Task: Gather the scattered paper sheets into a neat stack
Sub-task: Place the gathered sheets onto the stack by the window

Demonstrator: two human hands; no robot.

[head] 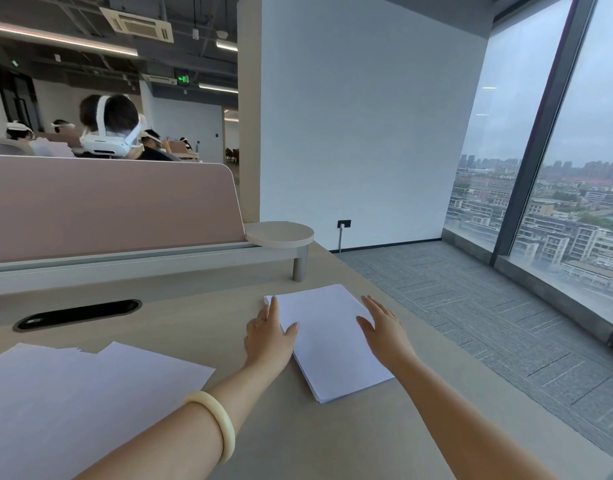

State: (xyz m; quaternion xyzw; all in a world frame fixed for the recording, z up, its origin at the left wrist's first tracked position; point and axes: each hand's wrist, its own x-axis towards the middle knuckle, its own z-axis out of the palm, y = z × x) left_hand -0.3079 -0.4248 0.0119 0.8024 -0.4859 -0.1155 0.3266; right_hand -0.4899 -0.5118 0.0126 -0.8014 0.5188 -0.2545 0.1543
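Squared stack of white paper sheets [329, 341] on pale beige desk [298, 445], left hand [268, 336] flat along its left edge, fingers straight, right hand [384, 332] spread open at its right edge, contact unclear, loose white sheets [90, 386] fanned well apart at left.

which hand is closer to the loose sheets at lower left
Left. The left hand is at the left edge of the stack, toward the loose sheets; the right hand is at its right edge.
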